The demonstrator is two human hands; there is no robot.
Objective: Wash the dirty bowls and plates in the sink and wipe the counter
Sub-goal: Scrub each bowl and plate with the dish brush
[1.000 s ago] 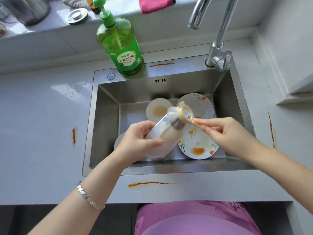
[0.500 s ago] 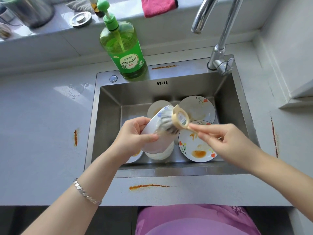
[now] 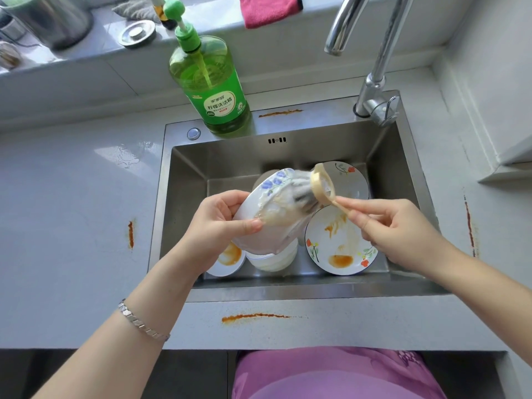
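Scrubbing step: above the sink (image 3: 288, 293), the left hand (image 3: 221, 223) grips a tilted, soapy bowl (image 3: 270, 217) while the right hand (image 3: 400, 228) pinches a brush (image 3: 303, 195) against it; rinsing under the tap (image 3: 374, 79) probably follows.

A pale grey counter (image 3: 72, 226) runs beneath a raised ledge (image 3: 86, 64) at the back and meets a white wall (image 3: 495, 67) on the right, bright light glinting off a wet patch (image 3: 126, 154), a dark cupboard front (image 3: 195, 375) below.
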